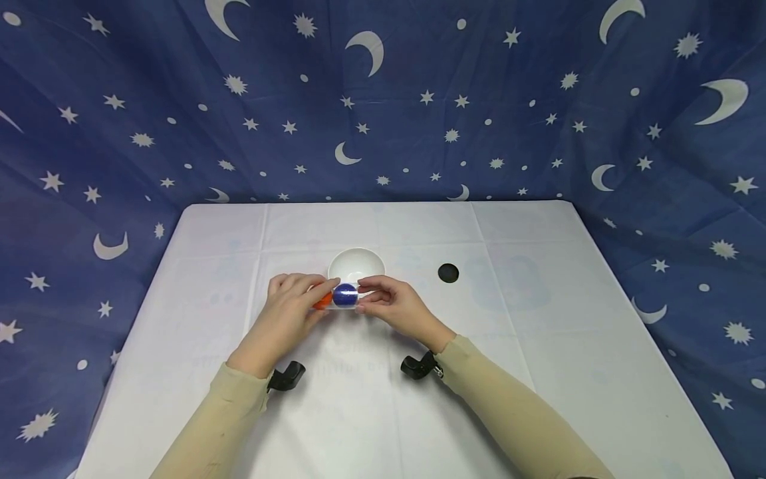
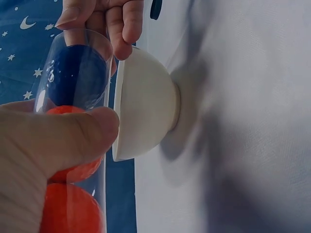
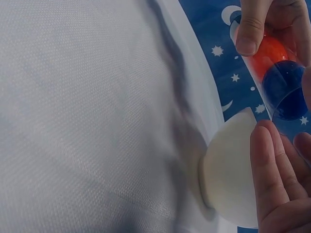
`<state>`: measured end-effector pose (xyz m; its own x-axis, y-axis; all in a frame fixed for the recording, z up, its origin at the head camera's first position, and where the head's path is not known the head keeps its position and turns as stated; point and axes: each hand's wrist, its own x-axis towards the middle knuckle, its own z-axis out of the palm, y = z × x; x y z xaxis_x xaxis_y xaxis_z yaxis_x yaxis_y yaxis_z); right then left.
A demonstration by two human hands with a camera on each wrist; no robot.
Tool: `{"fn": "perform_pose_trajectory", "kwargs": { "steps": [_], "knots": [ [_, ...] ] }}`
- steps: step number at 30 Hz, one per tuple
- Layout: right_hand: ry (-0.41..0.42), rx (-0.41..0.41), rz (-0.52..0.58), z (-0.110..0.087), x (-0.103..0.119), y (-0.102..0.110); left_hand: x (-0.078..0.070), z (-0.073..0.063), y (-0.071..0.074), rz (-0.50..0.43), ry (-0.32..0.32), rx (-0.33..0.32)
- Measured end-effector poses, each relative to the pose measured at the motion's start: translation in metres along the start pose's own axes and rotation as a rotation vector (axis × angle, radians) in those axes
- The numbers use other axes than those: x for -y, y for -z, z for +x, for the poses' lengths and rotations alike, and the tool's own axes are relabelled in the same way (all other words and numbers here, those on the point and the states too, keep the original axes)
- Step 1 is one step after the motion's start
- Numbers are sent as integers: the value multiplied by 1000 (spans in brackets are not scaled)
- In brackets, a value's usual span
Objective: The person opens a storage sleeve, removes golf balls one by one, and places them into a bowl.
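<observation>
A clear tube point(image 2: 43, 94) holds a dark blue ball point(image 1: 345, 295) near one end, with two orange balls point(image 2: 70, 211) deeper inside. My left hand point(image 1: 293, 306) grips the tube around the orange balls, thumb point(image 2: 92, 128) along its near side in the left wrist view. At the blue ball's end is my right hand point(image 1: 397, 306), its fingertips right at the tube's rim. Those fingers point(image 3: 265, 155) look fairly straight in the right wrist view, and no ball shows between them. Just beyond the tube stands a white bowl point(image 1: 356, 261).
A black round disc point(image 1: 448, 273) lies on the white tablecloth point(image 1: 568, 372), to the right of the bowl. Black camera mounts point(image 1: 287, 377) are strapped to both wrists. Blue curtain point(image 1: 407, 86) with moons and stars surrounds the table's back and sides.
</observation>
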<state>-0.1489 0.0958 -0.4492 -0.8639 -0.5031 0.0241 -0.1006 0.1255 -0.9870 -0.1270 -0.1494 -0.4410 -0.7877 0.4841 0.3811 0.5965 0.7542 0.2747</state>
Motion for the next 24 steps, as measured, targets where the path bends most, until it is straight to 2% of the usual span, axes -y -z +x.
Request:
{"fn": "perform_pose_trajectory", "kwargs": {
  "steps": [12,24],
  "knots": [
    [-5,2,8,0,4,1,-2,3,5,54,-51,-46],
    [-28,-15,-5,0,5,2,-5,6,10,67,-34,-39]
  ]
}}
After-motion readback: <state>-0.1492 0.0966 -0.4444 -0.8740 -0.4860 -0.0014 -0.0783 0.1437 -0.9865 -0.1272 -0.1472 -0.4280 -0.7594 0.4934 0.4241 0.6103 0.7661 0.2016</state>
